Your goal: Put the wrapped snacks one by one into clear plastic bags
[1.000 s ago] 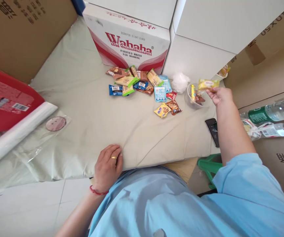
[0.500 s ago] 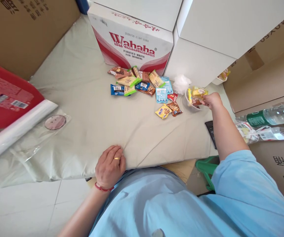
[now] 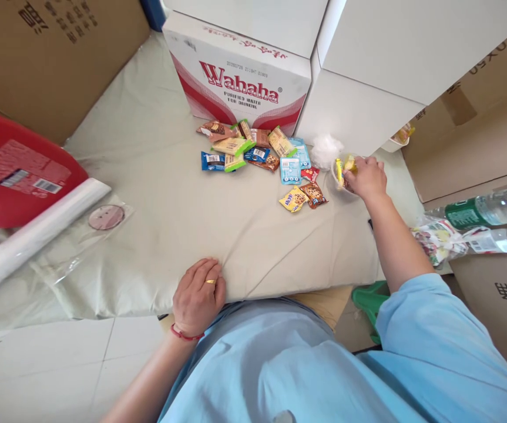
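Head view, inspected from near to far, all places taken from the clear plastic bowl. Nearest, the person's left hand lies palm down on the edge of the cloth-covered table, well apart from the bowl to its near left; fingers relaxed, nothing seen in them. Right hand is at the bowl's right rim, fingers bent down into it. Whether they pinch the yellow-wrapped snack, which sits in the bowl against the fingertips, I cannot tell; the hand hides the contact. A slim yellow packet stands at the bowl's left wall. Judgement: handling is best done by a light pinch on the wrapper, wrist off the rim, as so light a bowl could tip; the left hand could steady it. Left of the bowl lie cookie packets; just beyond it, crumpled white plastic; farthest, to its far left, the Wahaha purified water carton.
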Demonstrator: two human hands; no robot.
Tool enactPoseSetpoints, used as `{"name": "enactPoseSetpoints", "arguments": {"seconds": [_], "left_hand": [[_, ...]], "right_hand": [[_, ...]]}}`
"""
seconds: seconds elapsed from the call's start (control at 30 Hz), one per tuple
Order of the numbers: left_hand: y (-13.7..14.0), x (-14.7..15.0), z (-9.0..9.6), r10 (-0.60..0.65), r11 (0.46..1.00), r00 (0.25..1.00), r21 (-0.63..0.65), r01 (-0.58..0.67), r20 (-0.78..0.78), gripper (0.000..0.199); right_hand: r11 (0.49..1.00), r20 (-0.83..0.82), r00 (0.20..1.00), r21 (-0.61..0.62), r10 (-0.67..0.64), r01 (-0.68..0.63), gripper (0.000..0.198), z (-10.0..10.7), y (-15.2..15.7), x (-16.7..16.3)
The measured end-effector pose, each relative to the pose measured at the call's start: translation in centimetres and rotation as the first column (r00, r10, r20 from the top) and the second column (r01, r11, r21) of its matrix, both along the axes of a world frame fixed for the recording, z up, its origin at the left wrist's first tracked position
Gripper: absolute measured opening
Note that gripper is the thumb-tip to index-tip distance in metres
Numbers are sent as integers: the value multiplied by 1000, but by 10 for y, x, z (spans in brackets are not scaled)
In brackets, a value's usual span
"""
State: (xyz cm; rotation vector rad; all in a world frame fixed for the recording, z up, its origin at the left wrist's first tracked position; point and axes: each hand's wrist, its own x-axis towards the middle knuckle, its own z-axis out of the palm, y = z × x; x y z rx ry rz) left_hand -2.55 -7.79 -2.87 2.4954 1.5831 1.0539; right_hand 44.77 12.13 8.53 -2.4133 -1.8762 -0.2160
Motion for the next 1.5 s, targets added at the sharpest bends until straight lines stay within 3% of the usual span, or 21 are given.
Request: {"name": "enactPoseSetpoints", "arguments": {"seconds": [0.2,0.37,0.57,0.7,0.83,0.93,1.0,1.07,1.17,1.2,1.27,1.3,1.37,1.43,1.5], "left_hand": [[0,1,1,12,1000,1000,11,-12,-2,33],[1,3,5,4,998,1000,66,-2,-31,36],[2,6,6,-2,994,999,107,7,-46,35],[2,6,7,8,994,998,110,-2,-60,34],[1,6,8,9,996,998,92,-4,-62,32],[-1,6,6,19,997,998,74,-15,-51,32],[-1,7,4,17,998,999,67,-14,-44,31],[-1,7,3,10,998,1000,57,-9,-11,29],[-2,6,8,9,1000,990,-19,-6,141,20],[-2,6,12,32,997,975,-75,-15,222,16],[-1,8,23,141,967,910,-250,-43,390,12],[1,11,30,211,934,861,-356,-37,463,15],[7,20,43,332,835,731,-547,67,596,25],[15,35,53,400,729,574,-628,274,715,40],[25,52,56,457,653,472,-645,397,754,60]], "right_hand": [[989,24,989,37,-145,144,52,-5,-4,-5],[987,7,987,13,-159,158,52,-3,3,0],[968,18,1000,250,-1,-3,46,17,26,-18],[963,14,990,230,142,-141,41,16,60,-44],[979,-32,991,164,129,-122,31,0,92,-53],[951,-180,976,303,123,-64,28,-2,98,-53],[882,-379,898,470,224,-22,29,3,87,-58],[842,-619,695,538,365,37,31,9,60,-72],[913,-891,238,406,388,31,41,7,-2,-106],[938,-932,114,346,344,2,45,2,-24,-119],[971,-972,-50,234,231,-53,49,-13,-65,-144],[979,-978,-94,194,188,-68,49,-22,-83,-156],[984,-985,-104,148,138,-97,45,-39,-113,-178],[977,-990,-41,137,132,-163,38,-52,-134,-196],[955,-987,39,140,156,-262,31,-58,-149,-208]]}}
